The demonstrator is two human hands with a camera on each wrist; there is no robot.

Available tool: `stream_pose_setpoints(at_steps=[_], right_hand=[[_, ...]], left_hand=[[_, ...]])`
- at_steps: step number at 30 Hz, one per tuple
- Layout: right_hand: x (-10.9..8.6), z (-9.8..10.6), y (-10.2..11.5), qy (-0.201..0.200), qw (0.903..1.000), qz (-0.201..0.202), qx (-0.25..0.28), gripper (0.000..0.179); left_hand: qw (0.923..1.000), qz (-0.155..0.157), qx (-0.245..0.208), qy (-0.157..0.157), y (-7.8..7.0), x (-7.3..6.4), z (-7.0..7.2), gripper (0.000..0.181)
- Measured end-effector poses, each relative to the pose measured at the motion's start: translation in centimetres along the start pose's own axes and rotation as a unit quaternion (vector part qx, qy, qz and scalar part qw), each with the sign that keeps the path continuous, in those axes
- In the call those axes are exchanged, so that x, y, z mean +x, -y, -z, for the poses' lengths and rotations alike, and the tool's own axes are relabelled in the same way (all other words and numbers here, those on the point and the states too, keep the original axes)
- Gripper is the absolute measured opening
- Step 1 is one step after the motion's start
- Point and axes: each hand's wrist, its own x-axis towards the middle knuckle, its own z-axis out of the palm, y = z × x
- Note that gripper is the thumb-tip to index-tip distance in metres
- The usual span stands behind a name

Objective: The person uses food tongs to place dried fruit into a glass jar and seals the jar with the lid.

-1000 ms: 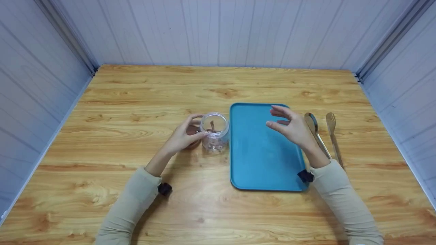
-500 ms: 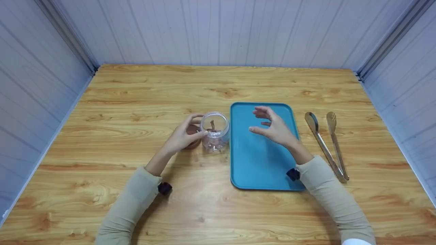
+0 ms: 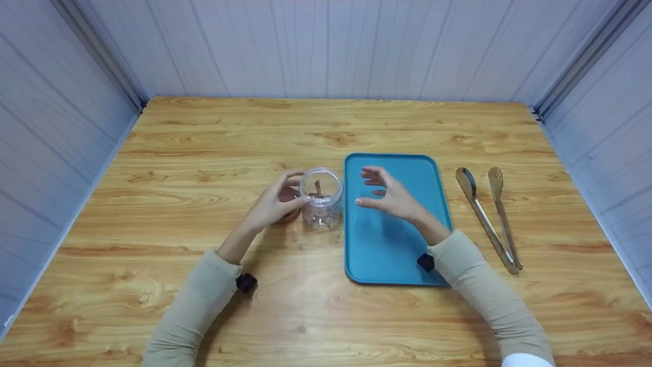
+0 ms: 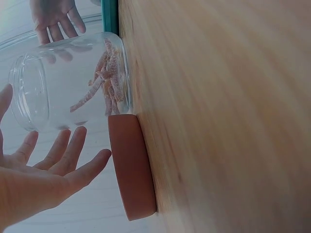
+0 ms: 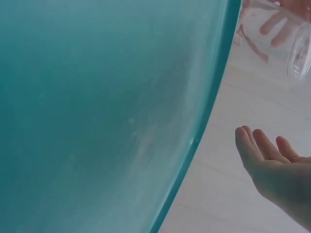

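My left hand (image 3: 270, 206) is at the left side of a clear jar (image 3: 322, 211), thumb at its neck and fingers curved along the side. The jar stands upright without a lid. Several reddish-brown sticks with a whitish coating (image 4: 109, 80) lie at its bottom in the left wrist view. Beside the jar, partly under my left hand, lies a round brown lid (image 4: 131, 167); the little finger reaches close to its edge. My right hand (image 3: 389, 196) hovers over the blue tray (image 3: 397, 260), fingers spread and gently bent toward the jar, holding nothing.
Metal food tongs (image 3: 489, 224) lie spread on the wooden table (image 3: 204, 153), right of the tray. The tray's left rim is close to the jar. Pale panel walls (image 3: 326, 51) enclose the table at the back and sides.
My right hand has moved left over the tray toward the jar, uncovering the tongs. My left hand, the jar and the lid have stayed where they were.
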Motion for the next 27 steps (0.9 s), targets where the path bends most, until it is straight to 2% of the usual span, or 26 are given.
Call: stream_pose_setpoints(at_steps=[3, 6, 15, 27], right_hand=[[0.7, -0.5, -1.3, 0.014, 0.9999, -0.004, 0.0, 0.07], [1.1, -1.0, -1.7, 0.027, 0.9996, -0.007, -0.002, 0.071], [1.6, -2.2, -1.6, 0.056, 0.9983, -0.009, 0.015, 0.074], [2.6, -3.7, -1.5, 0.081, 0.9966, 0.004, -0.014, 0.077]], left_hand=[[1.0, 0.0, -0.002, 0.001, 0.0, 0.0, 0.0, 0.053], [1.0, -0.003, -0.004, 0.001, 0.1, 0.0, -0.1, 0.053], [1.0, 0.001, -0.005, 0.003, 0.1, 0.0, 0.0, 0.053], [0.9998, -0.002, -0.018, -0.002, 0.3, 0.1, -0.1, 0.053]])
